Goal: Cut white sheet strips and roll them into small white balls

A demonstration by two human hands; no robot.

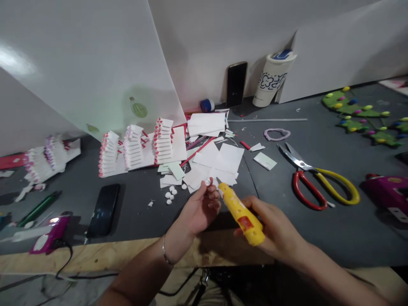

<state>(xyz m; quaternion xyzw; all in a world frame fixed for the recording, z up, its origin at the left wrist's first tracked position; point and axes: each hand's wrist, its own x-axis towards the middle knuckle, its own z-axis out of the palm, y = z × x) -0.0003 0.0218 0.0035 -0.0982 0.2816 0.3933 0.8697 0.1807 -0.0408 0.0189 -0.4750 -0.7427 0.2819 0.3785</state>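
Observation:
Between the thumb and fingers of my left hand [204,208] is a small white disc [208,182]. My right hand [270,221] is wrapped around a yellow glue gun [240,212], whose nozzle points up and left, close beside the disc. Whether the nozzle touches the disc I cannot tell. Several more white discs [168,195] lie on the table left of my left hand. Beyond both hands, white paper pieces [219,161] are spread in an overlapping pile. Folded white paper strips with red-tipped ends [164,140] stand in rows on card at the back left.
Scissors [302,165] with red and yellow handles lie open at the right. A cup [272,80] and a phone [236,84] stand against the back wall. Another phone [103,210] lies at left. Purple devices [387,195] and green decorated pieces [353,106] occupy the right side.

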